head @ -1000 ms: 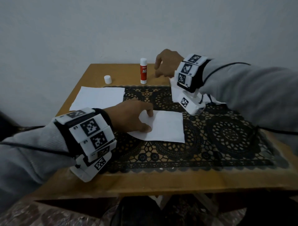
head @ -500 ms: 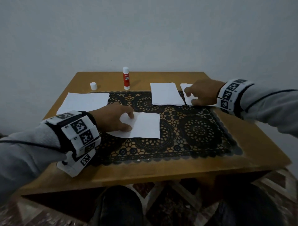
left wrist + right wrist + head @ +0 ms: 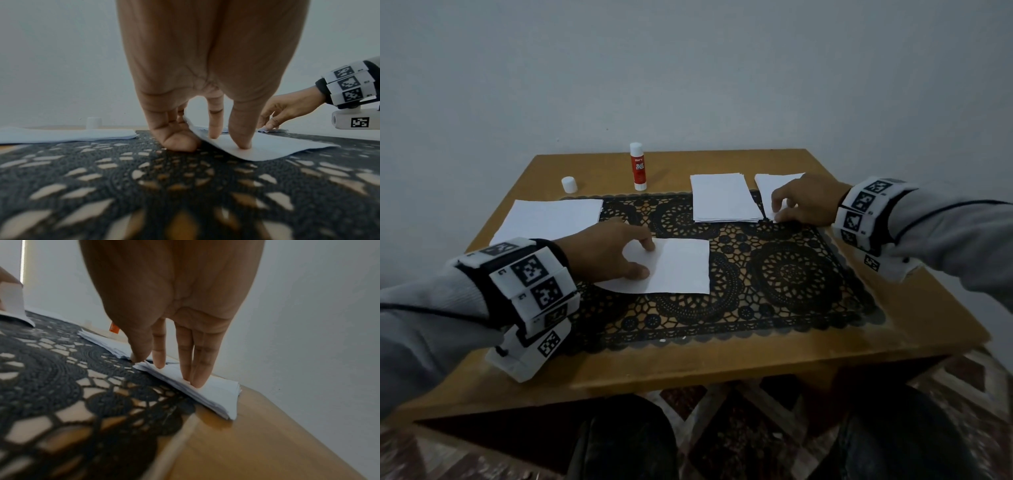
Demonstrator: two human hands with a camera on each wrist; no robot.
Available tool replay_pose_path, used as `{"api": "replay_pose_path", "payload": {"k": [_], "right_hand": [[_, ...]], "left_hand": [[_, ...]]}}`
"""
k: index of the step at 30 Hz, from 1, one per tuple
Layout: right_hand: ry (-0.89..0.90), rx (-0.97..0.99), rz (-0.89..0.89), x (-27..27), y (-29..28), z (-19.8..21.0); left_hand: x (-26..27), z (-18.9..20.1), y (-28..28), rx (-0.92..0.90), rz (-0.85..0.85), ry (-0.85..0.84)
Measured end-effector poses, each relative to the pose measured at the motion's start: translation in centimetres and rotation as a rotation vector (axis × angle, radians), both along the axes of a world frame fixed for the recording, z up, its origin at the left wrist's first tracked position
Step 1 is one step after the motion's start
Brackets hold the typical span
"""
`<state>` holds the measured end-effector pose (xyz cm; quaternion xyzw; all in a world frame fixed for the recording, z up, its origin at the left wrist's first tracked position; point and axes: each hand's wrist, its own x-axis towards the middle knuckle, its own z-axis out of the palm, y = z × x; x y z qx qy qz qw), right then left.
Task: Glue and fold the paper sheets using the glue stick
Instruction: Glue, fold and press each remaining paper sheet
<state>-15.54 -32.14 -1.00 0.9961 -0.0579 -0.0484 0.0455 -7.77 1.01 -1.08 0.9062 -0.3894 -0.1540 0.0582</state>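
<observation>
A plain grey wall backs the wooden desk, which carries a black lace mat. Left hand presses straight fingers on a sheet. Right hand rests straight fingers on a stack. The glue stick stands uncapped at the back.

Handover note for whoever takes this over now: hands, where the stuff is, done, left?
Left hand: fingertips press the folded sheet at mat centre.
Right hand: fingers on the right paper stack, thumb at its corner.
Glue stick upright at the back, uncapped; cap to its left. Second stack mid-back; finished pile left.
Left: take the next sheet, glue, fold.
</observation>
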Motion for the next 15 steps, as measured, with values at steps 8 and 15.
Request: {"api": "replay_pose_path", "payload": {"k": [8, 15], "right_hand": [[-0.068, 0.039, -0.07, 0.6, 0.0, -0.7], [-0.076, -0.007, -0.107, 0.7, 1.5, -0.5]], "left_hand": [[0.5, -0.4, -0.5, -0.058, 0.044, 0.04], [0.5, -0.7, -0.8, -0.066, 0.042, 0.07]]}}
